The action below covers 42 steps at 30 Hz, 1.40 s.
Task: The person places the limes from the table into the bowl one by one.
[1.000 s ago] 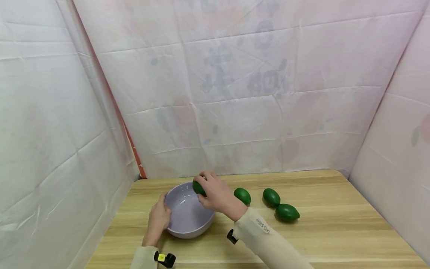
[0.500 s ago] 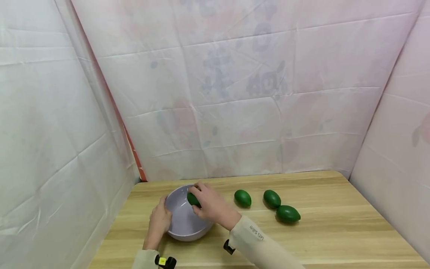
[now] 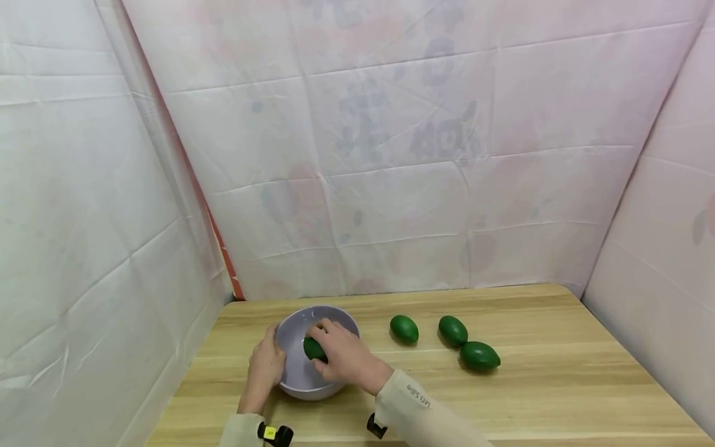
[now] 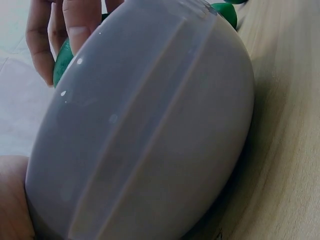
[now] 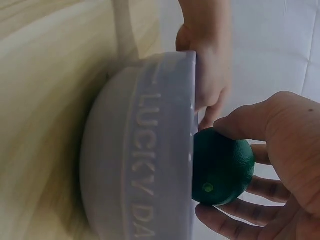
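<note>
A lavender bowl [image 3: 308, 393] stands on the wooden table, its outside embossed with "LUCKY" lettering in the right wrist view. My left hand [image 3: 267, 363] grips its left rim. Inside the bowl's opening, my right hand [image 3: 343, 357] holds a green lime [image 3: 314, 349] between thumb and fingers. The right wrist view has this lime [image 5: 225, 167] at rim height, partly hidden behind the bowl wall. To the right of the bowl lie a single lime [image 3: 404, 329] and two more, a rear lime [image 3: 453, 331] and a front lime [image 3: 479, 356], end to end.
Pale printed sheets hang as a back wall [image 3: 391, 186], a left wall [image 3: 84, 248] and a right wall [image 3: 665, 248] around the table [image 3: 558, 385]. A black wrist camera [image 3: 276, 434] is strapped at the left sleeve.
My right hand has carried the lime leftward and down, from the bowl's far right rim to over its middle. The left hand stays on the rim.
</note>
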Tool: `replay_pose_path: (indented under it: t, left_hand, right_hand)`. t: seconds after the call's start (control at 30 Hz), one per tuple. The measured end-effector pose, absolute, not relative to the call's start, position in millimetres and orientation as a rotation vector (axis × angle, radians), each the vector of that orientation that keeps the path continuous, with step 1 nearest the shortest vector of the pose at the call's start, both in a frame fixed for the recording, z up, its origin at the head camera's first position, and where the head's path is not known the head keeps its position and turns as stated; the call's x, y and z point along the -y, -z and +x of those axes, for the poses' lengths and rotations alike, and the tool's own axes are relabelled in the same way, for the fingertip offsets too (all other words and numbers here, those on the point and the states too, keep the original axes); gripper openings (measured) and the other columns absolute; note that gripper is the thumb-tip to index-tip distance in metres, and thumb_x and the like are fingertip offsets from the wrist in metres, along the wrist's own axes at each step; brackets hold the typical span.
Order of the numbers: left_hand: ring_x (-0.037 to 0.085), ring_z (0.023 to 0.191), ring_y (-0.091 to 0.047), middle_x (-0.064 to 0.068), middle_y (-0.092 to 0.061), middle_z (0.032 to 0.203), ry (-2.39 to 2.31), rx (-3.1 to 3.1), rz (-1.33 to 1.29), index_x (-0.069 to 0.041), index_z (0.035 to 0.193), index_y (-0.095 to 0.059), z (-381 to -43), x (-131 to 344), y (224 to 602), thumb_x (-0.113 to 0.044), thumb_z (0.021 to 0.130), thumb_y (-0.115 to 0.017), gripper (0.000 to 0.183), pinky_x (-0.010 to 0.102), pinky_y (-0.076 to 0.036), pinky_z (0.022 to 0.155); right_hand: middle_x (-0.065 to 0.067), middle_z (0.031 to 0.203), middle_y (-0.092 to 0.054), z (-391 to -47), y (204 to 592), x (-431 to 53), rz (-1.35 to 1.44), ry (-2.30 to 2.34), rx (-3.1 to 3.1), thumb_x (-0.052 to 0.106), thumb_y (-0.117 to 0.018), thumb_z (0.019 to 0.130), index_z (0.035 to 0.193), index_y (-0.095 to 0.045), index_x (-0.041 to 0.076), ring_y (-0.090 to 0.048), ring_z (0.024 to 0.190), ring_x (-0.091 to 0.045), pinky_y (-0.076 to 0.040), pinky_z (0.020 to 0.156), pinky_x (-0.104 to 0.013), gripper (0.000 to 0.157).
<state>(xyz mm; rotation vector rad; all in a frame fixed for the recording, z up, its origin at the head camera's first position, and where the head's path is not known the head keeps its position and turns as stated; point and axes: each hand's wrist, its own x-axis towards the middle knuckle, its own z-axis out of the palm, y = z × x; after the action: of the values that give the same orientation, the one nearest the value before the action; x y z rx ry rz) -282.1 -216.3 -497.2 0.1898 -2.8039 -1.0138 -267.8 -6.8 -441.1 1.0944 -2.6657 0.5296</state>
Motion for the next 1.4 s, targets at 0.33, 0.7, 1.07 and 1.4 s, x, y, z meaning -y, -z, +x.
replay_pose_path:
  t: [0.33, 0.7, 1.07, 1.4]
  left_hand:
    - [0.047, 0.122, -0.063, 0.03, -0.057, 0.142, 1.001, 2.803, 0.198, -0.006, 0.151, -0.04, -282, 214, 497, -0.002, 0.1, -0.039, 0.052, 0.061, -0.054, 0.095]
    - [0.048, 0.12, -0.063, 0.029, -0.059, 0.14, 0.993, 2.778, 0.196, -0.008, 0.15, -0.042, -283, 215, 500, -0.003, 0.098, -0.039, 0.052, 0.062, -0.053, 0.095]
    - [0.047, 0.122, -0.062, 0.029, -0.059, 0.14, 1.001, 2.773, 0.207, -0.008, 0.15, -0.042, -283, 215, 500, -0.003, 0.1, -0.039, 0.05, 0.062, -0.052, 0.097]
    - [0.047, 0.125, -0.061, 0.029, -0.056, 0.144, 1.023, 2.784, 0.216, -0.008, 0.151, -0.041, -283, 215, 500, -0.002, 0.1, -0.038, 0.051, 0.063, -0.052, 0.098]
  right_hand:
    - [-0.001, 0.116, -0.061, -266, 454, 10, 1.115, -0.601, 2.703, 0.028, -0.075, 0.09, 0.128, -0.062, 0.018, -0.054, 0.089, -0.006, -0.047, 0.072, -0.017, 0.041]
    - [0.0, 0.117, -0.062, -270, 470, 11, 1.103, -0.673, 2.767, 0.029, -0.077, 0.089, 0.123, -0.064, 0.017, -0.054, 0.089, -0.003, -0.045, 0.073, -0.015, 0.038]
    - [-0.001, 0.113, -0.064, -272, 474, 11, 1.074, -0.772, 2.801, 0.03, -0.079, 0.086, 0.121, -0.066, 0.016, -0.056, 0.089, -0.003, -0.047, 0.075, -0.016, 0.039]
    - [-0.001, 0.111, -0.066, -273, 476, 13, 1.046, -0.784, 2.827, 0.031, -0.08, 0.085, 0.119, -0.068, 0.016, -0.057, 0.089, -0.003, -0.048, 0.077, -0.018, 0.04]
